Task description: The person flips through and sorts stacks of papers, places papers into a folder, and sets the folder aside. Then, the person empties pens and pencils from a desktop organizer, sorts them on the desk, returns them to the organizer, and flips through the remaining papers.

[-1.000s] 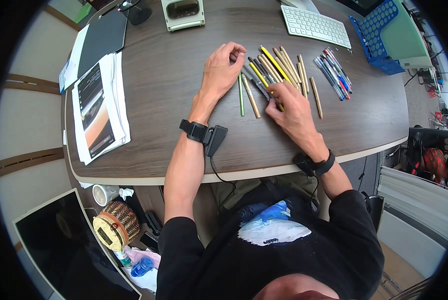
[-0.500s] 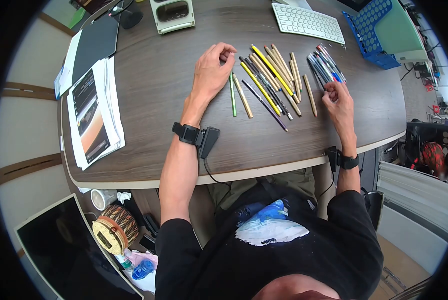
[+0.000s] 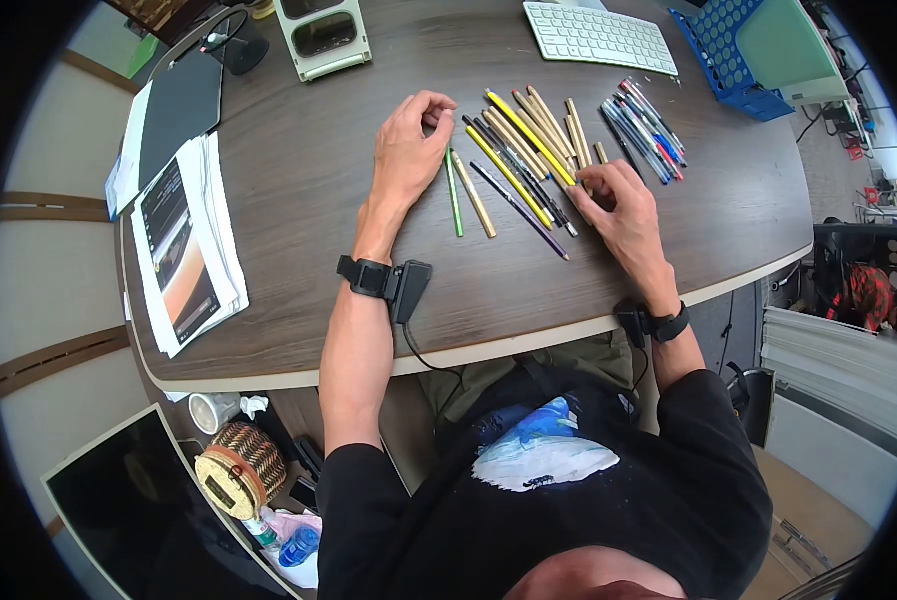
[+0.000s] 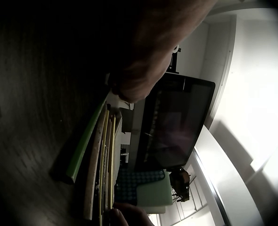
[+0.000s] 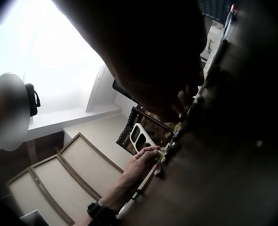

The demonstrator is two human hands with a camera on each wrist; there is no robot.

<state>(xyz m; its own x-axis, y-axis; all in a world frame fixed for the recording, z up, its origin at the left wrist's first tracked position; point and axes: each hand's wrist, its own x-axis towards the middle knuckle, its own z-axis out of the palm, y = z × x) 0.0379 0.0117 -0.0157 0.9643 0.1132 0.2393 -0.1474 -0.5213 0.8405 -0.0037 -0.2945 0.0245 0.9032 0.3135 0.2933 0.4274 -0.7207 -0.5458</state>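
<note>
In the head view my left hand [image 3: 408,145] rests on the table with loosely curved fingers, beside the upper end of a green pencil [image 3: 454,195]. My right hand [image 3: 620,205] is bent over the lower ends of the pencils, its thumb and fingertips right by the end of a yellow pencil [image 3: 528,136]; I cannot tell whether it pinches one. Several wood-coloured pencils [image 3: 513,138] lie between the hands, partly covered by the right hand. A dark purple pencil [image 3: 518,210] and a wood-coloured pencil [image 3: 473,195] lie apart at the left.
A bundle of pens [image 3: 648,130] lies right of the pencils. Farther back are a white keyboard [image 3: 603,40] and a blue file holder [image 3: 713,65]. A pale stand [image 3: 323,38] is at the back, and printed papers [image 3: 183,245] lie at the left.
My right hand went from the pencils to the pens, where a dark pen now lies at the pile's left edge, then came back left to the pencils. The left hand stays by the green pencil.
</note>
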